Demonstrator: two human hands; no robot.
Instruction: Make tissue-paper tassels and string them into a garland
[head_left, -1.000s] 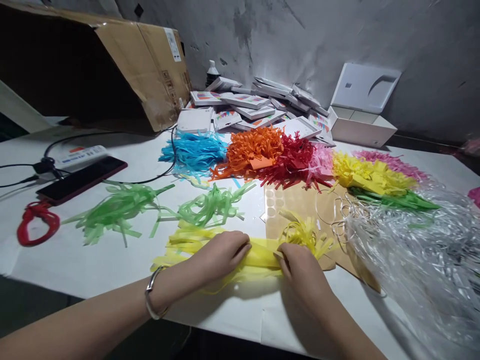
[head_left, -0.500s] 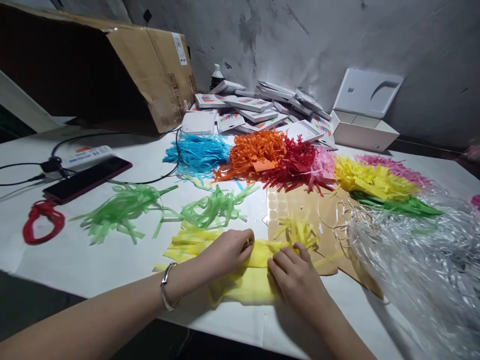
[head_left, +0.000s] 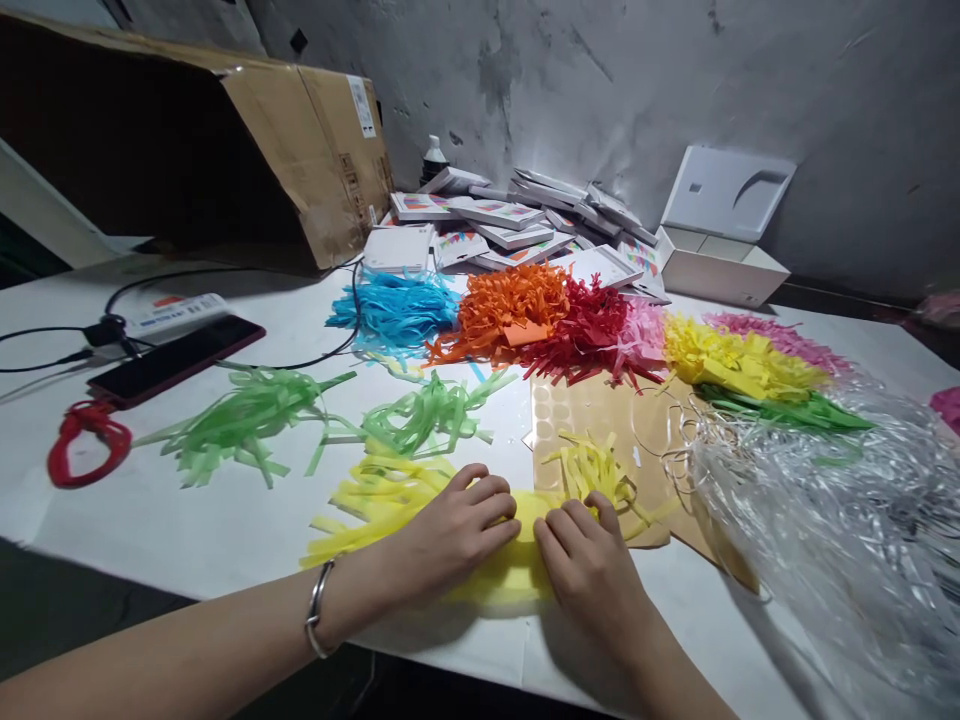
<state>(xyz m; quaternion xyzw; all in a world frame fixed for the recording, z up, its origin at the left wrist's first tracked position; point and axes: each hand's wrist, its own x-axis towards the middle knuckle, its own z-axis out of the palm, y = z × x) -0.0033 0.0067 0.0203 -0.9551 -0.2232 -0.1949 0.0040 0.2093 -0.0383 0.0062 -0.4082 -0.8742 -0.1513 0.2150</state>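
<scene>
Yellow fringed paper [head_left: 528, 520] lies on the near part of the tabletop [head_left: 247, 540], its cut strips fanning to the left. The left hand [head_left: 469, 525] rests on its middle with fingers curled narrow; the right hand [head_left: 589, 555] touches it just to the right, fingers bent and close together. Whether either one pinches the paper, I cannot tell. Beyond the right hand, a small yellow tassel [head_left: 596, 470] lies on a brown sheet [head_left: 559, 405]. Two light green bundles [head_left: 240, 420] [head_left: 427, 410] lie farther left, and crumpled clear plastic [head_left: 810, 540] spreads on the right
</scene>
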